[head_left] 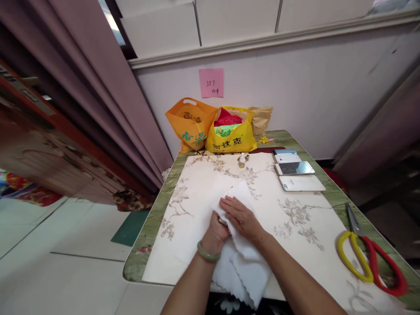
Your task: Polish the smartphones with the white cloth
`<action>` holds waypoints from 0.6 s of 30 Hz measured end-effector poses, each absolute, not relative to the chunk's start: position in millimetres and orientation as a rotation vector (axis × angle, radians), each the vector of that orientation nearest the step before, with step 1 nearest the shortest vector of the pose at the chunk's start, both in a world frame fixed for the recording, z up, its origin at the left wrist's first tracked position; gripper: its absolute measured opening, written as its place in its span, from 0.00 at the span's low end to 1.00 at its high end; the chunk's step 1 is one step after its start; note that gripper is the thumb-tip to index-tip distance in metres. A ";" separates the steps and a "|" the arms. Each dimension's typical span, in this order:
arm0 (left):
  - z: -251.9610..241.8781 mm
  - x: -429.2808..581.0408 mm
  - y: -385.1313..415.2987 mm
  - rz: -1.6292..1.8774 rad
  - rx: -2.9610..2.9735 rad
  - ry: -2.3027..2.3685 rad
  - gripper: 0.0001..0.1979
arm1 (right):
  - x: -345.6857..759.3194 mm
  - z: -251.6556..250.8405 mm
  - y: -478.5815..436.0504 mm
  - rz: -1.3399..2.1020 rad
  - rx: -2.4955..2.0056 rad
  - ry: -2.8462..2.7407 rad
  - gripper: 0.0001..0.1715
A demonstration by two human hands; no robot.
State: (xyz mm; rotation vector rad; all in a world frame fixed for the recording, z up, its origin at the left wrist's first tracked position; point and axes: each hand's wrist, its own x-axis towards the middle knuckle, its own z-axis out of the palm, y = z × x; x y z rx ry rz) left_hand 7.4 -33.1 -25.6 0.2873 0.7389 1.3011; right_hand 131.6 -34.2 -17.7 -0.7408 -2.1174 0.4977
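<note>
A white cloth (243, 258) with scalloped edges drapes from my hands down over the table's near edge. My left hand (218, 229), a green bangle at its wrist, is closed round a slim phone-like thing (222, 222). Only a short strip of its edge shows; the cloth and my fingers hide the rest. From above, my right hand (241, 218) presses the cloth against that thing, fingers close together and its thumb out of sight. Beyond my hands stands a small clear bottle (242, 161) with a white cap.
Several phones (297, 168) lie in a column at the right. Scissors (364, 253) with yellow and red handles rest near the right edge. At the back stand an orange bag (192, 124), a stuffed yellow bag (231, 135) and a tan pouch (261, 119), against the wall.
</note>
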 end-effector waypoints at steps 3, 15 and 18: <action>-22.8 11.2 -34.4 1.177 0.178 0.686 0.11 | 131.7 -20.2 -31.7 0.481 -0.810 -2.076 0.27; -5.6 10.2 -40.7 1.105 0.077 0.694 0.14 | 136.2 -33.9 -20.7 0.346 -1.388 -1.778 0.28; -3.1 8.4 -42.7 1.092 0.056 0.648 0.17 | 135.3 -29.6 -23.5 0.293 -1.416 -1.883 0.30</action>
